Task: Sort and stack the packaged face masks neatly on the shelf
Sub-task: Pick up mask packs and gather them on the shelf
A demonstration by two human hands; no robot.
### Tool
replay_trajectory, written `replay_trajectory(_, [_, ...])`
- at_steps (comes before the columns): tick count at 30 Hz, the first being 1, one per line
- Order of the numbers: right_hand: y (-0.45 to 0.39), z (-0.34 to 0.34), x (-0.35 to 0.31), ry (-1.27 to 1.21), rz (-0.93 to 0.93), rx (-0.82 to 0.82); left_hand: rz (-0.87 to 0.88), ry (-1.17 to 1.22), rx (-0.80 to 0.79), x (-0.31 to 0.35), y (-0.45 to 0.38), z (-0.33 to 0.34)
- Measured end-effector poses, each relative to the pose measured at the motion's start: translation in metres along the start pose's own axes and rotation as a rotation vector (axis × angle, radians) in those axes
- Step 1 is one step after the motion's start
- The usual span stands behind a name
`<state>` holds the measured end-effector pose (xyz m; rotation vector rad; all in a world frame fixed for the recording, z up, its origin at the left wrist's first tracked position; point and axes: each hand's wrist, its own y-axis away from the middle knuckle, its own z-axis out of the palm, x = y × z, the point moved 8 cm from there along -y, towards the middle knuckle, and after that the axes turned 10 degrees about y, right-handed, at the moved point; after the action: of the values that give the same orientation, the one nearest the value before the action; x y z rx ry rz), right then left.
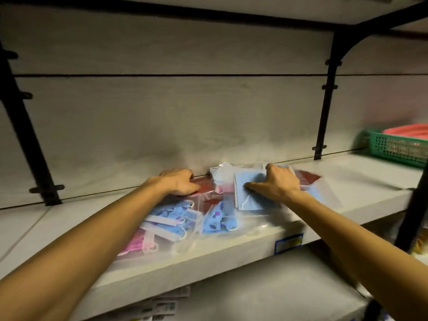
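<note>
1. The shelf [243, 245] carries a loose heap of face masks in clear plastic bags, spread from its front edge to the back panel.
2. The left hand [179, 181] lies on a dark red pack [206, 187] near the back edge, fingers curled over the pack's far side and gripping it.
3. The right hand [276, 181] rests on a plain light blue pack [246, 195], thumb stretched left along it and fingers bent over its far edge, holding it.
4. Two patterned blue packs [217, 218] lie nearer the front edge, between the forearms.
5. A pink pack [139, 243] lies at the front edge, under the left forearm.
6. A green basket [398, 147] stands at the far right of the shelf, well apart from the masks.
7. A blue and yellow label [288, 243] is stuck on the shelf's front face.
</note>
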<state>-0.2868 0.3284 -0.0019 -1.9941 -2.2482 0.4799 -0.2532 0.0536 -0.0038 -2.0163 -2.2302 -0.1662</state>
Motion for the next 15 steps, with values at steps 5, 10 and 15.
replay_trajectory(5, [-0.016,0.014,-0.002,-0.132,0.015,-0.007,-0.017,0.054,-0.03,-0.009,-0.023,-0.007])
replay_trajectory(10, [-0.017,0.024,0.001,-0.3,0.026,0.073,0.001,0.134,-0.026,-0.009,-0.025,-0.011])
replay_trajectory(15, [-0.016,0.018,0.003,-0.433,-0.002,0.159,-0.054,0.24,0.035,-0.014,-0.017,-0.019])
